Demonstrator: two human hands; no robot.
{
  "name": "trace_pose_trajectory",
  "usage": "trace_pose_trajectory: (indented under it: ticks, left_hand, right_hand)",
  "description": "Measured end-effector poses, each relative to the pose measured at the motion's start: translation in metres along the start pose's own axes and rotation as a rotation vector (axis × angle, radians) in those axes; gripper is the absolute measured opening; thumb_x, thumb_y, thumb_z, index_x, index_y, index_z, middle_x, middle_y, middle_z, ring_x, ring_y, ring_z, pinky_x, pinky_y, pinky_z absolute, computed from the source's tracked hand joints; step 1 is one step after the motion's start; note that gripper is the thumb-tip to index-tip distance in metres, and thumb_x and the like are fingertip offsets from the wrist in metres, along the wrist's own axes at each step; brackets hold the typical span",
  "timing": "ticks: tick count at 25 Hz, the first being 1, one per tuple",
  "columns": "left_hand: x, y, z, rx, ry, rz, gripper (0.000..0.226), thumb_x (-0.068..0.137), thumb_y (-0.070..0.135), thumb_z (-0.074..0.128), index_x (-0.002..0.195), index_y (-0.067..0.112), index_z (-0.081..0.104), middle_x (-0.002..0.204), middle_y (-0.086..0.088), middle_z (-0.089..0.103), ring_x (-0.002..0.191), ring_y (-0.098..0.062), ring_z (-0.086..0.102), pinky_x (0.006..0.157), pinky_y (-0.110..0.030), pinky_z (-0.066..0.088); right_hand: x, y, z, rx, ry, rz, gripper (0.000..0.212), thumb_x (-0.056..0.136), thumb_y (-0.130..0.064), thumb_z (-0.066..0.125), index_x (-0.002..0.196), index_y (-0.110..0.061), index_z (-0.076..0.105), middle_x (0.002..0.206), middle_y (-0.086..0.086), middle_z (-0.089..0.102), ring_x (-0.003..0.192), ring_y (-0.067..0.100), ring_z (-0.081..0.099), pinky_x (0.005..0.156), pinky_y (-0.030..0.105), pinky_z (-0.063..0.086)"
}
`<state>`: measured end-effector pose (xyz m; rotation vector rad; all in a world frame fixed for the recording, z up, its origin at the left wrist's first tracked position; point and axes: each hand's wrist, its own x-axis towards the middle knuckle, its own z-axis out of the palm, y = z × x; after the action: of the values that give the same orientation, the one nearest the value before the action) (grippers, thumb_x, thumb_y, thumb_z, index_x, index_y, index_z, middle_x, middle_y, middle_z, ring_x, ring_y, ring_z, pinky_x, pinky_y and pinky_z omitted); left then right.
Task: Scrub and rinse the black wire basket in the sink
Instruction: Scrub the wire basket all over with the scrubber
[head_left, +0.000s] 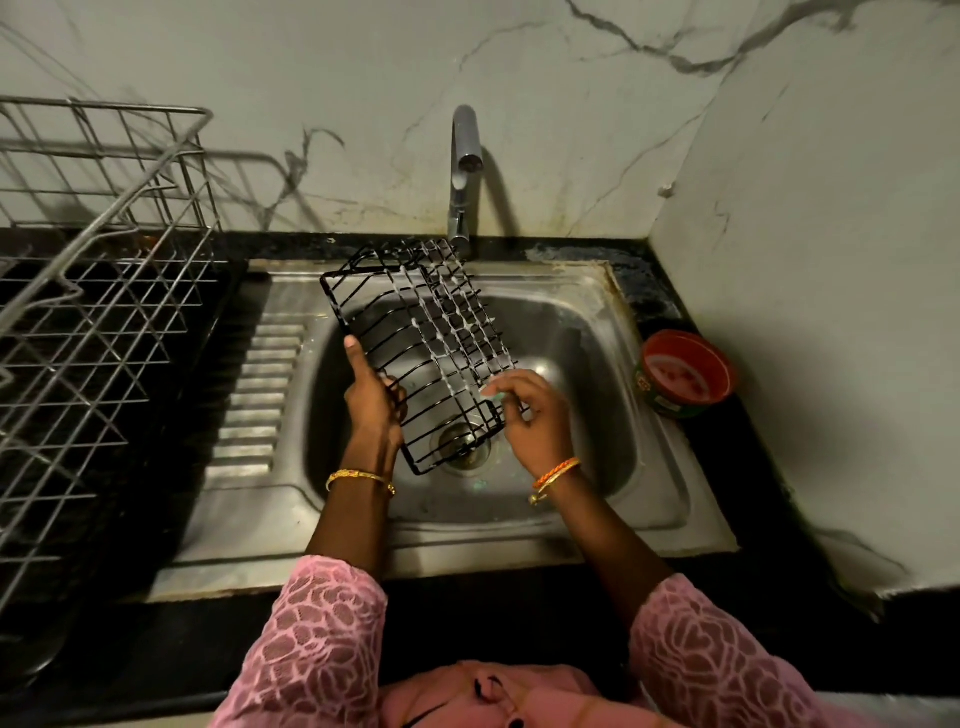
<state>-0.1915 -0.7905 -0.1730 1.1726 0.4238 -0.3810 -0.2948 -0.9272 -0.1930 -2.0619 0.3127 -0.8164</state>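
Note:
The black wire basket (415, 332) is held tilted over the steel sink (582, 332), its far end under the tap (464, 171). White foam clings to the wires on its right side. My left hand (371, 400) grips the basket's left edge, thumb pointing up along the rim. My right hand (535, 410) is at the basket's near right corner, its fingers curled around a small pale green scrubber (493, 396) pressed against the wires. No water runs from the tap.
A large steel dish rack (98, 312) stands on the black counter at the left. A red round soap tub (685, 371) sits on the counter right of the sink. The drain (465, 441) lies beneath the basket. Marble walls close the back and right.

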Motion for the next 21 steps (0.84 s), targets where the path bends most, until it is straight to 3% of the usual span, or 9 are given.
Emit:
trace_pose_trajectory:
  ticks: [4, 8, 11, 14, 17, 21]
  left_hand:
    - [-0.001, -0.001, 0.000, 0.010, 0.011, -0.007, 0.056, 0.088, 0.068, 0.038, 0.055, 0.024, 0.030, 0.034, 0.010, 0.029, 0.029, -0.004, 0.025, 0.036, -0.015, 0.017]
    - [-0.002, 0.000, -0.003, -0.023, -0.001, -0.005, 0.054, 0.089, 0.067, 0.037, 0.057, 0.023, 0.030, 0.035, 0.010, 0.030, 0.029, -0.004, 0.027, 0.035, -0.016, 0.018]
    - [-0.002, 0.001, -0.003, -0.013, 0.010, -0.010, 0.055, 0.089, 0.067, 0.036, 0.057, 0.023, 0.031, 0.035, 0.010, 0.030, 0.029, -0.004, 0.027, 0.036, -0.017, 0.019]
    - [-0.002, 0.001, -0.002, 0.013, 0.027, -0.021, 0.055, 0.088, 0.068, 0.038, 0.056, 0.024, 0.033, 0.035, 0.010, 0.032, 0.030, -0.004, 0.028, 0.038, -0.019, 0.021]
    - [-0.001, 0.000, -0.002, 0.023, 0.029, -0.021, 0.055, 0.088, 0.069, 0.037, 0.056, 0.024, 0.032, 0.035, 0.010, 0.031, 0.030, -0.004, 0.029, 0.038, -0.019, 0.020]
    - [0.000, -0.001, -0.002, -0.004, 0.030, -0.018, 0.056, 0.089, 0.067, 0.038, 0.056, 0.023, 0.032, 0.033, 0.010, 0.031, 0.029, -0.004, 0.029, 0.037, -0.018, 0.020]
  right_hand:
    - [-0.012, -0.013, 0.005, 0.084, -0.077, -0.064, 0.034, 0.072, 0.024, 0.044, 0.073, 0.000, 0.068, 0.090, 0.005, 0.063, 0.092, -0.003, 0.056, 0.084, 0.013, 0.046]
    - [0.003, 0.021, -0.009, 0.005, -0.006, 0.058, 0.033, 0.074, 0.016, 0.044, 0.079, -0.010, 0.064, 0.090, 0.000, 0.066, 0.091, 0.013, 0.060, 0.078, 0.034, 0.051]
    - [-0.001, 0.013, -0.005, 0.013, -0.072, 0.094, 0.043, 0.077, 0.019, 0.041, 0.095, -0.009, 0.068, 0.101, 0.001, 0.064, 0.095, 0.008, 0.057, 0.081, 0.021, 0.047]
    - [-0.011, -0.007, 0.002, 0.078, -0.149, 0.009, 0.046, 0.075, 0.021, 0.037, 0.090, -0.006, 0.072, 0.096, 0.004, 0.059, 0.094, 0.010, 0.057, 0.084, 0.011, 0.043]
    - [-0.008, -0.010, 0.004, 0.108, -0.154, -0.031, 0.042, 0.074, 0.019, 0.038, 0.081, -0.005, 0.073, 0.094, 0.006, 0.061, 0.093, 0.016, 0.059, 0.084, 0.014, 0.045]
    - [0.007, 0.008, -0.001, 0.062, -0.048, 0.086, 0.043, 0.072, 0.022, 0.043, 0.077, -0.009, 0.072, 0.089, 0.001, 0.064, 0.090, 0.012, 0.060, 0.086, 0.025, 0.048]
